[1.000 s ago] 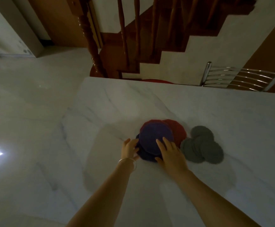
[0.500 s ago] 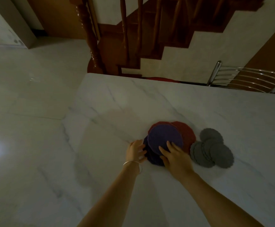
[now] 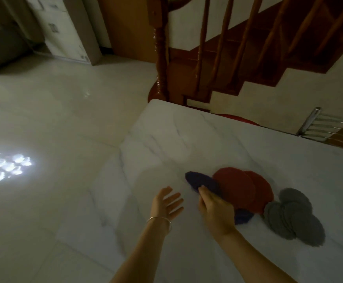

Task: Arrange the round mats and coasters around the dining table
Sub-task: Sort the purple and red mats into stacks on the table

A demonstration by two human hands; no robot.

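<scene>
My right hand (image 3: 215, 209) grips a dark purple round mat (image 3: 202, 181) by its near edge and holds it tilted, lifted off the pile. Two red round mats (image 3: 240, 188) lie overlapping on the white marble table (image 3: 187, 135) just right of it. Part of another purple mat (image 3: 243, 216) shows under my right hand and the red mats. Several grey scalloped coasters (image 3: 291, 215) lie overlapping to the right of the mats. My left hand (image 3: 167, 202), with a bangle on its wrist, hovers open beside the lifted mat and holds nothing.
The table's left edge runs diagonally past my left arm, with pale tiled floor (image 3: 43, 119) beyond it. A metal-backed chair (image 3: 328, 127) stands at the far right side. A wooden staircase with a turned post (image 3: 160, 58) rises behind the table. A red seat (image 3: 238, 118) peeks at the far edge.
My right hand has lifted the top purple mat off the pile and tilted it leftward. My left hand let go of the pile and opened. The head view has swung left.
</scene>
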